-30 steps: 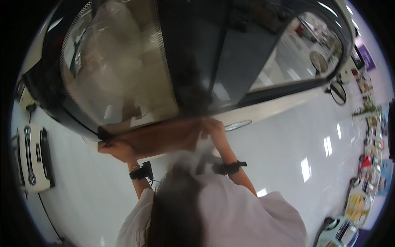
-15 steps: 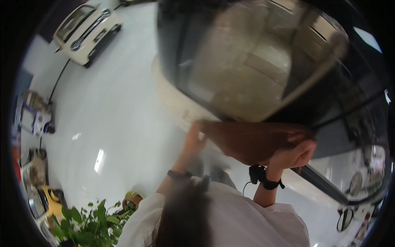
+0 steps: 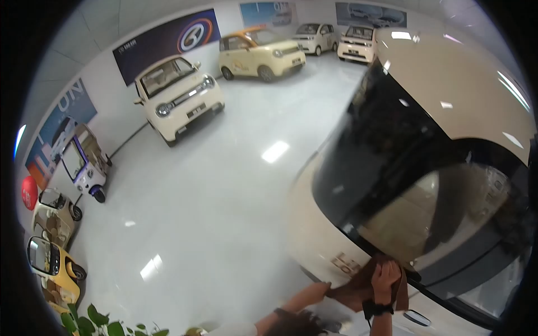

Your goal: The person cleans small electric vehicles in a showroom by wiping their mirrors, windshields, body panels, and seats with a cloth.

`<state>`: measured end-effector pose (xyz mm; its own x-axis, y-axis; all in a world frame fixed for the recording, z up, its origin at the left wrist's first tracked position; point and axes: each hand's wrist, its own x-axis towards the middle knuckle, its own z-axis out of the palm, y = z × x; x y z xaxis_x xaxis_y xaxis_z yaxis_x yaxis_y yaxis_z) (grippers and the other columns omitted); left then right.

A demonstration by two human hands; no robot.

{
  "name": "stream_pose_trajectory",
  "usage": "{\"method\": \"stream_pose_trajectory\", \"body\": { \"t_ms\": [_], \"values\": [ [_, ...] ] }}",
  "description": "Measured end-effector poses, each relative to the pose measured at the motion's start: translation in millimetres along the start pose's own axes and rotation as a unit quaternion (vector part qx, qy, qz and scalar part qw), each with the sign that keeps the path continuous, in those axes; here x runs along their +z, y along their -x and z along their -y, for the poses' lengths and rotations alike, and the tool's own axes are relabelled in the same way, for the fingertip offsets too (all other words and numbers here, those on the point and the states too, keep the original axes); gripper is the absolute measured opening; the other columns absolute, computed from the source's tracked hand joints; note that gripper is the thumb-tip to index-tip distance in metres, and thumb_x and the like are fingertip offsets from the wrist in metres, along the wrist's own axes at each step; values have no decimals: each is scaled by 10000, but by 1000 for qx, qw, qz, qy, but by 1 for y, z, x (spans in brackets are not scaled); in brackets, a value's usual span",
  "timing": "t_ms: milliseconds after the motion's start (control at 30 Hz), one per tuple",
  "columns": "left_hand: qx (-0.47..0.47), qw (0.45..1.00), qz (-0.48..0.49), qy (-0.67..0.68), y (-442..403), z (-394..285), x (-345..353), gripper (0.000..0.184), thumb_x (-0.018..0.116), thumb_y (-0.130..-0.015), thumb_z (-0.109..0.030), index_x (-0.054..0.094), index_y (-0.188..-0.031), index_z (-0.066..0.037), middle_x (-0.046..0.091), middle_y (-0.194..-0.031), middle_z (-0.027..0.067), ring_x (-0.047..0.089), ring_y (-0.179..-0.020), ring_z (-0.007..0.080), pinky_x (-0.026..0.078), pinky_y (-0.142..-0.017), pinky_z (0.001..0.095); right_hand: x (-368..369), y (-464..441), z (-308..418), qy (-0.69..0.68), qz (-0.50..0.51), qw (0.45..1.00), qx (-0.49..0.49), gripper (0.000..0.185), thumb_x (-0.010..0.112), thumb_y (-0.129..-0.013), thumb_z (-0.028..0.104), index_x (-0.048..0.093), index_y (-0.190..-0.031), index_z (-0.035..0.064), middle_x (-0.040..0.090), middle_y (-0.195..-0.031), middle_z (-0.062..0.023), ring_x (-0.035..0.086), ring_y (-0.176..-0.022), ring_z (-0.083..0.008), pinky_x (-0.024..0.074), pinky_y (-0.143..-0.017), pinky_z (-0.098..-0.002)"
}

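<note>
A brown cloth (image 3: 356, 292) hangs between my two hands, low in the head view and against the side of a cream car (image 3: 314, 241). My left hand (image 3: 318, 291) pinches its left corner. Higher and to the right, my right hand (image 3: 386, 277) is closed around a bunched part of the cloth, just below the car's dark side window (image 3: 414, 224). Brown lettering (image 3: 344, 262) shows on the body panel left of the cloth. A black band with a small device (image 3: 376, 309) sits on my right wrist.
Small cars stand along the far wall, among them a cream one (image 3: 182, 98) and a yellow one (image 3: 260, 53). Three-wheelers, one of them white and purple (image 3: 84, 168), line the left side. A leafy plant (image 3: 95, 323) is at the bottom left. A side mirror (image 3: 417, 318) sticks out at lower right.
My view has swung up, bringing the far wall and more cars into sight. The cloth, stretched wide between my hands before, is now more gathered, and my hands appear lower in view.
</note>
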<state>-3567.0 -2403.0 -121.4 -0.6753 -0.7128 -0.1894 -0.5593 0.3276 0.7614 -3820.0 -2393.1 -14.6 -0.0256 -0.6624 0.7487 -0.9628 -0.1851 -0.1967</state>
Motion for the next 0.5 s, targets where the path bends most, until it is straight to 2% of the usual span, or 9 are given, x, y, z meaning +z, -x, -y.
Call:
{"method": "stream_pose_trajectory", "body": {
  "t_ms": [33,67,133,233,267,367,467,500],
  "values": [
    [10,1000,-6,-7,12,15,-18,179,468,-938,-59,569,-1066,14,658,-958,265,623,-952,471,486,-817,518,10,4,20,-4,44,998,32,296,560,-1010,175,495,-779,0,492,-732,-204,497,-648,-421,400,-569,-498],
    [-12,1000,1,-10,16,37,-26,166,480,-945,-79,561,-1058,12,659,-977,258,614,-952,474,483,-806,510,25,14,27,9,24,998,55,299,561,-1009,165,483,-771,1,476,-722,-202,491,-646,-416,394,-567,-495],
    [4,998,-60,27,35,59,-66,150,496,-951,-99,554,-1043,4,658,-961,248,612,-932,467,479,-789,499,54,25,44,36,-4,994,102,308,565,-1008,144,458,-756,3,444,-704,-198,478,-642,-406,381,-562,-489],
    [5,992,-97,76,77,75,-137,140,526,-956,-128,545,-1022,-6,654,-939,231,607,-909,449,471,-769,479,88,19,83,-29,3,988,152,315,571,-1014,144,468,-756,-3,455,-706,-199,489,-650,-387,389,-571,-465],
    [-1,990,-106,93,96,81,-155,142,537,-957,-138,542,-1015,-8,653,-932,225,604,-903,442,468,-763,471,110,27,95,-34,55,984,169,333,556,-1028,150,460,-746,1,458,-704,-195,491,-651,-371,386,-575,-454],
    [-67,988,-129,55,148,127,-184,184,618,-902,-124,544,-1038,-24,666,-973,208,624,-954,432,484,-809,490,150,25,154,-47,207,973,93,362,519,-1050,170,447,-738,1,470,-710,-193,498,-652,-371,400,-581,-452],
    [-90,973,-165,131,186,148,-226,189,623,-893,-131,531,-1020,-25,647,-933,198,614,-908,417,472,-777,476,204,8,195,-41,239,965,99,356,506,-1055,203,457,-759,9,490,-721,-195,531,-679,-381,428,-596,-466],
    [-103,969,-176,139,197,151,-239,186,621,-891,-130,531,-1017,-26,644,-932,197,612,-913,414,470,-781,474,224,1,210,-44,232,969,73,351,498,-1058,212,463,-769,14,492,-725,-192,534,-689,-383,431,-607,-472]
  ]
}}
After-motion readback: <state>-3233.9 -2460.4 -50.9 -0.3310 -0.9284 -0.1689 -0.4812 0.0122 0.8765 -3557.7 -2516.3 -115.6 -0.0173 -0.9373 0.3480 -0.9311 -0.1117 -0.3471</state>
